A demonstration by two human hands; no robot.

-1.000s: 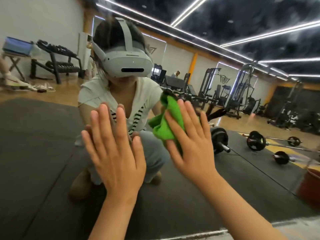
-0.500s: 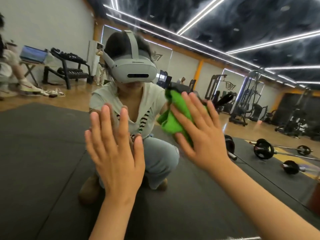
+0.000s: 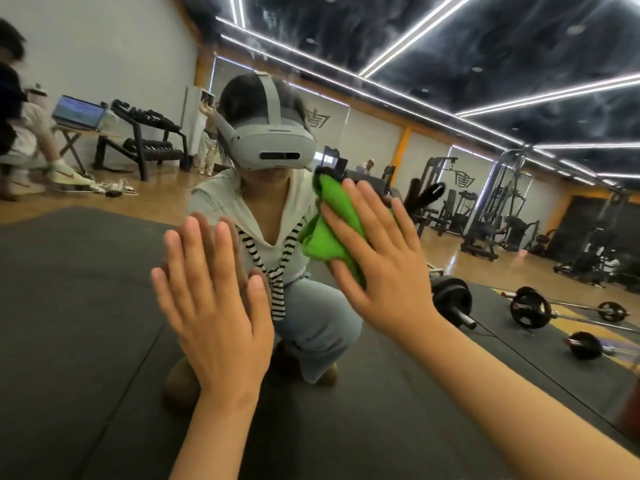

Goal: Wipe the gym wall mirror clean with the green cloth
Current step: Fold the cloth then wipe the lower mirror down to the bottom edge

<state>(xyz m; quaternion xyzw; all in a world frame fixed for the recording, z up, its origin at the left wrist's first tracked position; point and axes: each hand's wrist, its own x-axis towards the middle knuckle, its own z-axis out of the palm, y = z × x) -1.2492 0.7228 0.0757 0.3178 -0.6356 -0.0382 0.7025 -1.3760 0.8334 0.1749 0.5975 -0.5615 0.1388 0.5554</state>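
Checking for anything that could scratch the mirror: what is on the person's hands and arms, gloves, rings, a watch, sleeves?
The left hand and right hand are bare: no gloves, rings or bands. The left forearm and right forearm are bare down to the frame's edge, with no sleeve, watch or bracelet at either wrist. Fingernails look short and unpainted.

Crumpled bright green cloth (image 3: 320,244) sits bunched against the upright wall mirror (image 3: 86,323), touching its glass

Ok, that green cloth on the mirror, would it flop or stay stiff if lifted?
Probably floppy: the green cloth bunches in soft folds under the right hand. Likely light, since flat fingers alone pin it to the mirror.
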